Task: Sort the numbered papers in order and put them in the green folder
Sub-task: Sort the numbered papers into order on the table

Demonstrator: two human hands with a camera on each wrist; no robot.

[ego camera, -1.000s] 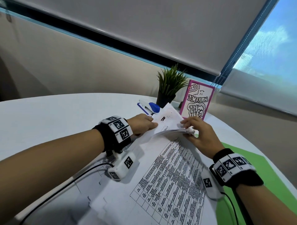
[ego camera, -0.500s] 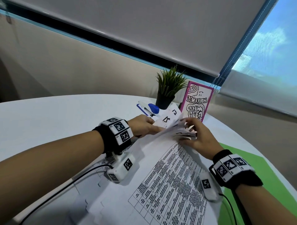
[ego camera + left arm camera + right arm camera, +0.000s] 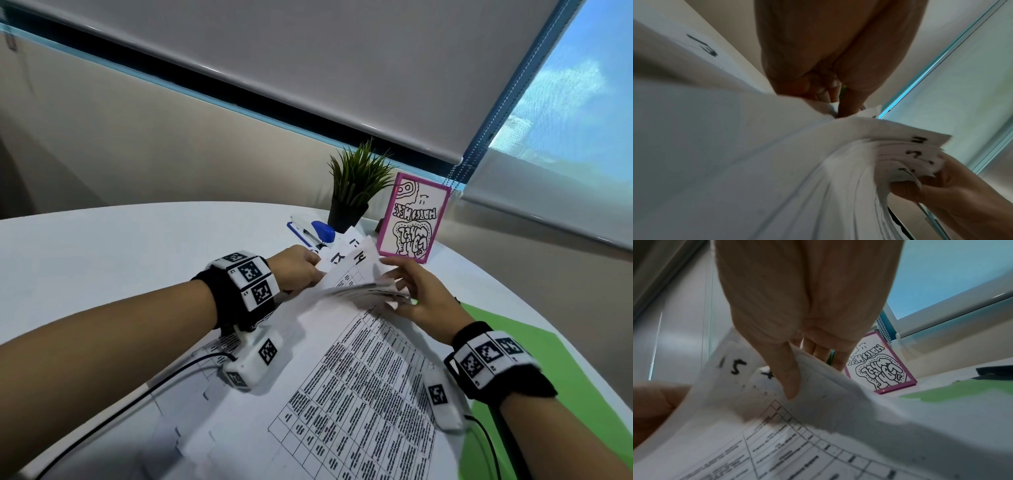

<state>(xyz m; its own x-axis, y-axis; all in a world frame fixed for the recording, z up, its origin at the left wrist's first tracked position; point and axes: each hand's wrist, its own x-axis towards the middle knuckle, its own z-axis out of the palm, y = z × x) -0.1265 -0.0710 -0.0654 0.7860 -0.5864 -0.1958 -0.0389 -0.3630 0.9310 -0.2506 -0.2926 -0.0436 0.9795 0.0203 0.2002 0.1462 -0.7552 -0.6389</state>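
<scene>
A stack of white numbered papers [image 3: 346,383] with printed tables lies on the white table, partly over the green folder [image 3: 568,363] at the right. My left hand [image 3: 301,270] pinches several lifted sheets at the far corner; handwritten numbers show on them, one reading 14 [image 3: 359,257]. My right hand [image 3: 407,291] holds the fanned corner of the lower sheets, thumb [image 3: 789,379] on top and fingers underneath. In the right wrist view a raised sheet is marked 15 [image 3: 731,368]. In the left wrist view the fanned numbered corners [image 3: 920,154] spread above my right hand [image 3: 953,199].
Just beyond the papers stand a small potted plant [image 3: 356,192], a blue and white stapler [image 3: 315,233] and a pink-framed drawing [image 3: 414,222]. The round table's edge [image 3: 513,291] curves past the folder on the right. A window blind hangs behind.
The left hand has lifted more sheets off the far corner, so more numbered corners stand up. The right hand has spread its fingers along the fanned corner below.
</scene>
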